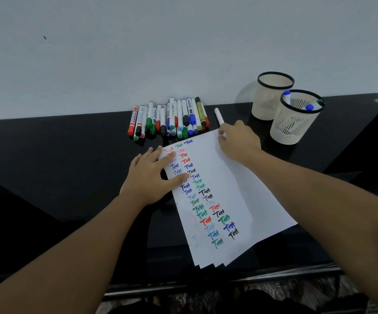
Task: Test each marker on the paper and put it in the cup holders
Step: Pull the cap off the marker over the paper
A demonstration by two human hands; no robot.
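Bench (58, 159): glossy black top set against a plain pale wall (138, 53). Paper (229, 189) lies angled on it, pressed flat by the left hand (151, 177), fingers straight. Right hand (238, 141) grasps a white marker (219, 116) at the paper's far corner. Marker pile (170, 118) lies beyond; two cup holders (297, 118) stand right.

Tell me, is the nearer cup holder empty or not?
Not empty: the nearer cup holder holds markers; two blue caps show above its rim.
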